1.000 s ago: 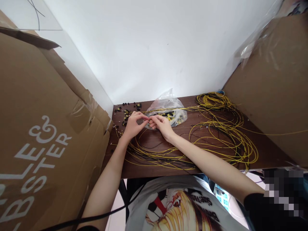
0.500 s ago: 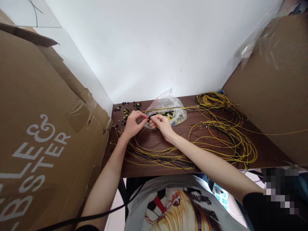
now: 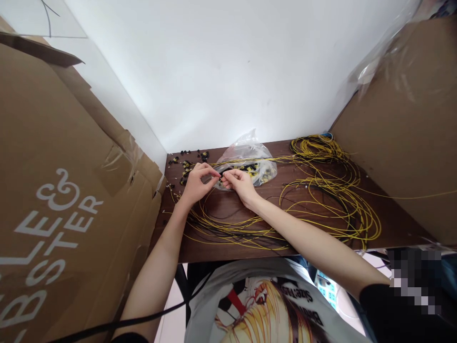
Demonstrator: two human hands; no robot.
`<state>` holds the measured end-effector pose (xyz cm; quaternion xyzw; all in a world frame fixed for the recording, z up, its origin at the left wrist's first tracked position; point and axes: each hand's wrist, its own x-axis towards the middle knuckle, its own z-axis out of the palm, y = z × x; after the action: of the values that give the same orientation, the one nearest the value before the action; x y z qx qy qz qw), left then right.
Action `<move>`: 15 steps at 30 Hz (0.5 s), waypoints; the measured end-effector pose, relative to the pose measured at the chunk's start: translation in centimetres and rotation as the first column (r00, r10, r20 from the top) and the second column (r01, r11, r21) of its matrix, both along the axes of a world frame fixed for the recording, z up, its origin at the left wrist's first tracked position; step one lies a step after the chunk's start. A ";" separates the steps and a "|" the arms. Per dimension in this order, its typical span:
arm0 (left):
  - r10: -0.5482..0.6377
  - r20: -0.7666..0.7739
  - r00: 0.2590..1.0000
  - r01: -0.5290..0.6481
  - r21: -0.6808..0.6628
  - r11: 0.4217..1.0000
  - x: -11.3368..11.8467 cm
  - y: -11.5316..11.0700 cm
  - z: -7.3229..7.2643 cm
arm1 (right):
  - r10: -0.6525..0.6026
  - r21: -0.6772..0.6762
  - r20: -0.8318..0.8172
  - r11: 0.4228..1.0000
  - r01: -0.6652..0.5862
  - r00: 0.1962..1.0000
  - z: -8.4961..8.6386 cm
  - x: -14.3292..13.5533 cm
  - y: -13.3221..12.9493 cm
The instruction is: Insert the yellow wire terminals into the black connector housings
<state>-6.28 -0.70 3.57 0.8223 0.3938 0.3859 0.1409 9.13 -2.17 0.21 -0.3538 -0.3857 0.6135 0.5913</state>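
My left hand (image 3: 200,183) and my right hand (image 3: 240,185) meet fingertip to fingertip above the brown table. A tiny dark piece (image 3: 221,176) shows between them, too small to name. The left thumb and forefinger pinch at it from one side. On the other side, the right thumb and forefinger are pressed together at its edge. Just behind the hands lies a clear plastic bag (image 3: 250,151) with small black and yellow parts (image 3: 254,171) in it. Thin yellow and black wires (image 3: 235,231) curve over the table in front of and beneath my hands.
A large cardboard box (image 3: 71,143) walls off the left side, another cardboard box (image 3: 403,138) the right. Coiled yellow wire (image 3: 317,148) sits at the back right. Small black and yellow pieces (image 3: 185,164) are scattered at the back left. A white wall (image 3: 228,71) stands behind the table.
My hands stay almost in place, fingertips still together at the tiny dark piece. The whole view has shifted very slightly.
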 end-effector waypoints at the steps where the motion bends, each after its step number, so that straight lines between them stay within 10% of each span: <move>1: -0.004 0.002 1.000 0.004 -0.002 1.000 0.0 0.1 -0.1 | 0.002 0.000 0.002 1.000 -0.002 1.000 0.0 0.0 0.0; 15: 0.008 0.058 0.998 -0.005 -0.047 0.999 0.0 0.0 0.1 | 0.005 -0.068 -0.068 0.998 -0.010 0.998 0.4 0.0 -0.2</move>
<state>-6.28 -0.69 3.67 0.8059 0.4011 0.4010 0.1701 9.15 -2.32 0.61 -0.3514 -0.3453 0.6402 0.5894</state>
